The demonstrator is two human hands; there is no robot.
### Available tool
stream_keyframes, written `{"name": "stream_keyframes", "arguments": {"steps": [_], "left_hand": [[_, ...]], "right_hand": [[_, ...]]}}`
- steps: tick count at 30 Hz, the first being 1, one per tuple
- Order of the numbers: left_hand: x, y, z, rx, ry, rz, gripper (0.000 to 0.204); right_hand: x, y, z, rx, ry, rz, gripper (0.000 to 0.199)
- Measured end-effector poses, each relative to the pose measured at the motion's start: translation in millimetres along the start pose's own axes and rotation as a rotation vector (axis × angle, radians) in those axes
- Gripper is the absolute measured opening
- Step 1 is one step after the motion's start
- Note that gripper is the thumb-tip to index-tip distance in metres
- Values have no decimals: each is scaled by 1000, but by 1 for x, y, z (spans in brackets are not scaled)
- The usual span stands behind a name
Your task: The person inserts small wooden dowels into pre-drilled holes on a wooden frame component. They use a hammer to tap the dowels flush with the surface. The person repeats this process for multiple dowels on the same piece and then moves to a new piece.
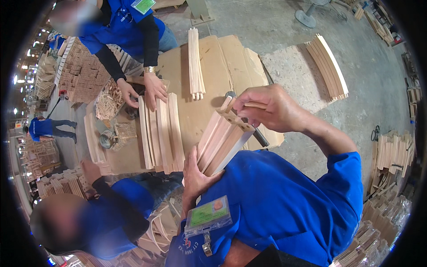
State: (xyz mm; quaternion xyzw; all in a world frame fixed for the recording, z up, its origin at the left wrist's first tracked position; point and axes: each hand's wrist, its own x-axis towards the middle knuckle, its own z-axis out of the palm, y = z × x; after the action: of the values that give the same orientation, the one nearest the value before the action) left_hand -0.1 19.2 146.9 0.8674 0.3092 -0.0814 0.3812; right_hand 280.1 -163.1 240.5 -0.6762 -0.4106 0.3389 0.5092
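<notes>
Clasping the wood bundle (226,139), the left hand (195,180) could slip if loosened; above it, the right hand (272,109) pinches a peg (256,105).

The near wooden bundle (224,142) is striped lengthwise in cream and pinkish tan, its far end dotted with dark brown holes; the rod (262,139) is dark grey and the cardboard (222,62) tan. On the far right, a curved wooden stack (327,69) shows brown bands with a pale cream edge, over a mottled grey floor (267,22). The near shirt (289,191) is bright blue, its badge (207,216) green, the far-left co-worker's sleeve (110,64) black.
</notes>
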Motion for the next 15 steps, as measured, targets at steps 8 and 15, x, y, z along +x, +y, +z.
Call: {"name": "stream_keyframes", "arguments": {"steps": [8,15], "left_hand": [[-3,-5,0,-15,10,22,124],[-3,3,-2,-40,9,56,120]], "right_hand": [[13,23,17,-284,124,-298,13],[14,26,21,-325,155,-395,13]]}}
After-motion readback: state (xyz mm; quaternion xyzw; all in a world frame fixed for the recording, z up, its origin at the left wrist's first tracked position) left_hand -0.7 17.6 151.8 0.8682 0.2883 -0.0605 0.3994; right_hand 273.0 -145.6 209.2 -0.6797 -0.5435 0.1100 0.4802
